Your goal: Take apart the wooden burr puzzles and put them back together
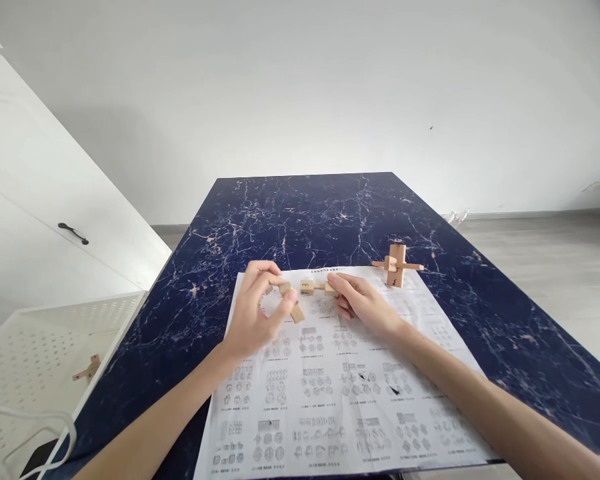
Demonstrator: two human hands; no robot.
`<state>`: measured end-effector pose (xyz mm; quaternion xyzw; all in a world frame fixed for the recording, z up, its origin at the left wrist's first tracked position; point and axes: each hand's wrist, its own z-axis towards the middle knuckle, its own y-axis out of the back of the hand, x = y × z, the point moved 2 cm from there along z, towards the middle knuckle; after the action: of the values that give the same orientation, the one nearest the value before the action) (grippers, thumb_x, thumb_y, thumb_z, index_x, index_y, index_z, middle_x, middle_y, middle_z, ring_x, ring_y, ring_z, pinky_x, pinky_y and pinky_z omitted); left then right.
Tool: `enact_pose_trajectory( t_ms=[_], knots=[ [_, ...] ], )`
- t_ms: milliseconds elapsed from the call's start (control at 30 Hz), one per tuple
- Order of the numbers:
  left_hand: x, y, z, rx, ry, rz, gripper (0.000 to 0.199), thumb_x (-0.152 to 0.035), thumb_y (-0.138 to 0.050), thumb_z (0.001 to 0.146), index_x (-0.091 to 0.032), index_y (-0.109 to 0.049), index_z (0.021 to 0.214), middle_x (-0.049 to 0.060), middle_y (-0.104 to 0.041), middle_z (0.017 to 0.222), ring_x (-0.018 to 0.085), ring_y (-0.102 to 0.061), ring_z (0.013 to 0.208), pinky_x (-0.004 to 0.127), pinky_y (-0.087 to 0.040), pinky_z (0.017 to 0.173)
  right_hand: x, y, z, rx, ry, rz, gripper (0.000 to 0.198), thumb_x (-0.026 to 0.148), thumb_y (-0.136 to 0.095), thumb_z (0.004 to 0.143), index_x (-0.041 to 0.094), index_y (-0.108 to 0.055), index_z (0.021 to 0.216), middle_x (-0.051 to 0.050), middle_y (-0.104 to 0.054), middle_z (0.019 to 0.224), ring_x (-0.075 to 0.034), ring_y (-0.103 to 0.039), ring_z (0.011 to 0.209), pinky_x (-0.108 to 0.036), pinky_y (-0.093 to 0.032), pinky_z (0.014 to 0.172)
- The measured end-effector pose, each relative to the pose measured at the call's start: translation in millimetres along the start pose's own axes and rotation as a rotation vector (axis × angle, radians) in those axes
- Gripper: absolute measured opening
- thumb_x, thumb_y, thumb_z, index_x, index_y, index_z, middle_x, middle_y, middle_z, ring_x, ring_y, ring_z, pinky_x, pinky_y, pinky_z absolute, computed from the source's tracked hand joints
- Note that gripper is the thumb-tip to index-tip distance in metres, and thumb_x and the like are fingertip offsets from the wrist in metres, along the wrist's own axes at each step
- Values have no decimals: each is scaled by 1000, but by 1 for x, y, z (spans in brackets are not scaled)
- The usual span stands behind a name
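My left hand (pixel 257 307) pinches a pale wooden puzzle piece (pixel 298 313) between thumb and fingers, its lower end slanting down to the right. In my right hand (pixel 363 300) is a second wooden puzzle piece (pixel 307 287), notched in the middle and held level by its right end, with dark marks on its left block. The two pieces are close together but apart. Both hands are over a printed instruction sheet (pixel 310 387) covered with rows of small line diagrams. Part of each piece is hidden by my fingers.
A wooden cross-shaped assembly (pixel 396 277) stands at the sheet's upper right corner. The sheet lies on a dark blue marbled table (pixel 290 220). Left of it, a white perforated bin (pixel 25 353) holds another wooden piece (pixel 87 369) and a white cable (pixel 65 420). A white cabinet (pixel 40 173) stands behind.
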<state>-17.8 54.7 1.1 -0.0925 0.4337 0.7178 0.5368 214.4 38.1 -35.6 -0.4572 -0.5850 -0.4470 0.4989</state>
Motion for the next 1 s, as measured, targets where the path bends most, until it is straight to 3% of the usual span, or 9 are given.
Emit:
enact_pose_trajectory(
  t_ms=[133,200,467,667,833,1000],
  knots=[
    [19,9,8,-147,224,30,24,-34,-58,104,-23,-57,83,5,-61,110,22,-62,106,41,-51,98,2,0,-2,-7,8,-8,61,77,-58,101,26,-37,76,7,-33,67,-12,-42,54,-31,-30,55],
    [33,12,11,-156,334,63,29,-41,-57,104,-24,-55,80,5,-62,110,22,-62,107,39,-52,95,1,0,-2,-5,10,-13,60,76,-57,102,26,-37,76,7,-34,68,-12,-42,54,-31,-32,56],
    [81,33,17,-182,497,219,30,-40,-66,89,-23,-55,67,7,-66,108,28,-63,108,43,-53,98,2,-1,-4,3,13,-42,59,76,-57,102,25,-40,77,7,-38,66,-13,-44,54,-32,-35,57],
    [93,45,19,-143,511,321,30,-39,-68,80,-23,-53,59,7,-71,106,30,-64,111,44,-53,98,3,-2,-4,4,21,-71,57,74,-54,104,26,-40,77,6,-41,65,-13,-45,54,-32,-37,59],
    [99,44,17,-91,432,408,34,-40,-73,76,-24,-53,54,7,-70,103,32,-63,111,54,-43,117,2,-1,-5,14,28,-82,56,72,-54,105,26,-41,77,6,-43,64,-14,-45,55,-32,-37,58],
    [101,44,12,-87,434,483,39,-42,-75,78,-24,-55,51,10,-72,105,39,-58,115,65,-40,115,3,-1,-4,25,31,-93,56,73,-53,105,26,-43,77,5,-44,63,-15,-45,54,-32,-36,57]
  ],
)
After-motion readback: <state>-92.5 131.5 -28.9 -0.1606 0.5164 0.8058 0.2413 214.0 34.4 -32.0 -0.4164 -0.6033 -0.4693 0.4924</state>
